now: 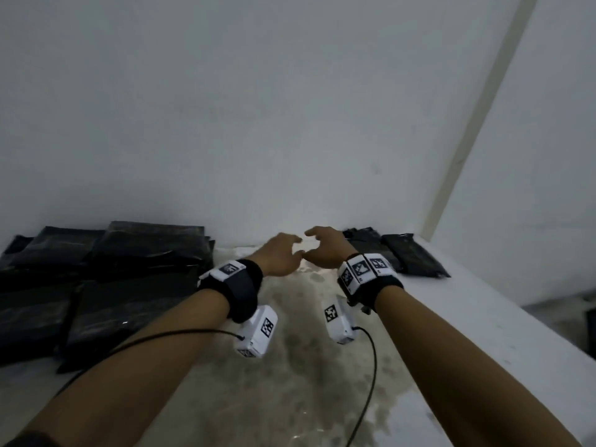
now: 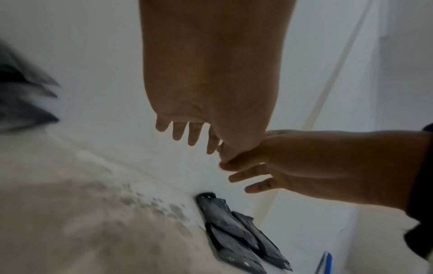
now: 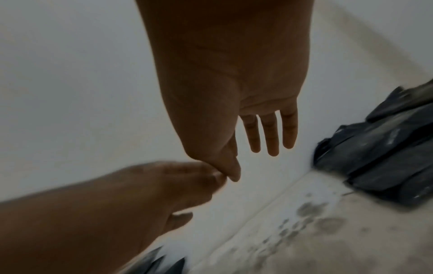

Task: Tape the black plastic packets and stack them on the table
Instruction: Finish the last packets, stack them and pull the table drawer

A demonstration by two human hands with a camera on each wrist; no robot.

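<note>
Hands meeting thumb-tip to thumb-tip above the counter (image 1: 322, 366), nothing visibly held.

Left of the hands, a big stack of black packets (image 1: 106, 285) sits against the wall. Left hand (image 1: 279, 257) and right hand (image 1: 325, 250) hover mid-counter, fingers loosely spread, thumbs touching; can't tell if tape is pinched there. Right of them, a smaller pile of flat black packets (image 1: 409, 254).
</note>
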